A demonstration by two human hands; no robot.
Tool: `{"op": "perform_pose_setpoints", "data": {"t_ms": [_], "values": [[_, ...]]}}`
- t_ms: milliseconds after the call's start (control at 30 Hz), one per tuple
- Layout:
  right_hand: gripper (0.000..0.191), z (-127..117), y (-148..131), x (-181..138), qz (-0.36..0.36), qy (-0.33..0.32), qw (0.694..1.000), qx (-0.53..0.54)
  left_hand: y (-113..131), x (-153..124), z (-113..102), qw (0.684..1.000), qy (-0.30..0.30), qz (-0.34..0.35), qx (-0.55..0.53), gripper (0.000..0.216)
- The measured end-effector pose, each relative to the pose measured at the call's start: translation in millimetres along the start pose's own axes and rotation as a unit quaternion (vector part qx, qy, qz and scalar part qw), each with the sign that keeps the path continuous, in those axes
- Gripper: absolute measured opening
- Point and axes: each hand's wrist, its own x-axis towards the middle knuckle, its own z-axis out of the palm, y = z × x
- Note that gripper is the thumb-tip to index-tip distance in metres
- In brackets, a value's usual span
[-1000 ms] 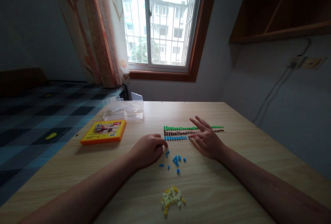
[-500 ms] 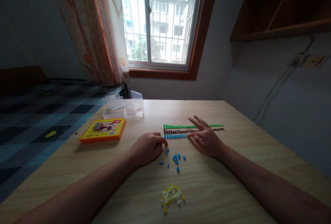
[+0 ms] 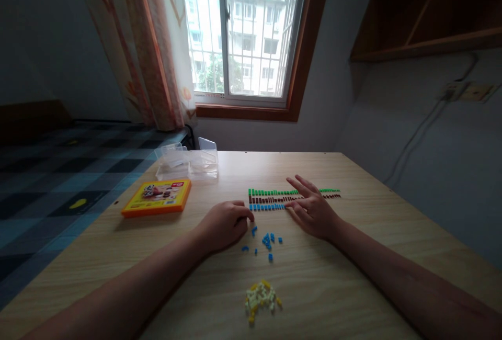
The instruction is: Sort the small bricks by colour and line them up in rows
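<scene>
My left hand [image 3: 225,226] rests on the table with its fingers curled, its bent forefinger reaching down beside the near end of the rows. What lies inside its fingers, if anything, is hidden. At the right end of a row of small blue building bricks [image 3: 266,207], my right hand [image 3: 314,210] has its thumb and forefinger together on a blue brick, mostly covered by the fingertips. Its other fingers stretch out over the brown row [image 3: 270,200] and the green row [image 3: 269,192]. Several loose blue bricks [image 3: 267,240] lie scattered between my forearms.
A pile of yellow and cream bricks [image 3: 261,297] lies nearer to me. On the left stand an orange-yellow box [image 3: 157,197] and clear plastic containers [image 3: 186,165]. The wooden table [image 3: 353,277] meets a checked bed [image 3: 78,172] at the left and a window wall behind.
Both hands keep almost the same pose and place. The whole view has shifted very slightly; the loose bricks and rows lie as before.
</scene>
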Motion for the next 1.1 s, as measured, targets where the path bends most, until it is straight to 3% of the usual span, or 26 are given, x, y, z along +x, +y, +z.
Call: {"op": "perform_pose_setpoints", "data": {"t_ms": [300,533,767,967,1100], "values": [[0.035,-2.6,-3.6,0.9,-0.03,0.033,0.999,0.008,0.1,0.4,-0.9,1.0,0.016,0.007,-0.026,0.028],[0.031,-6.1,-22.2,-0.3,-0.087,-0.011,0.996,0.024,3.1,-0.3,-6.2,0.997,-0.006,0.027,-0.076,0.029],[0.029,-7.7,-44.8,0.3,-0.107,-0.059,0.991,0.051,5.0,-2.1,-7.0,0.997,-0.038,0.042,-0.045,0.042],[0.031,-5.6,-46.7,0.3,-0.106,-0.085,0.989,0.054,7.9,-2.8,-8.1,0.997,-0.054,0.056,-0.015,0.044],[0.032,-2.4,-46.2,1.5,-0.105,-0.106,0.987,0.056,6.0,-0.5,-6.0,0.999,-0.032,0.034,-0.029,0.04]]}}
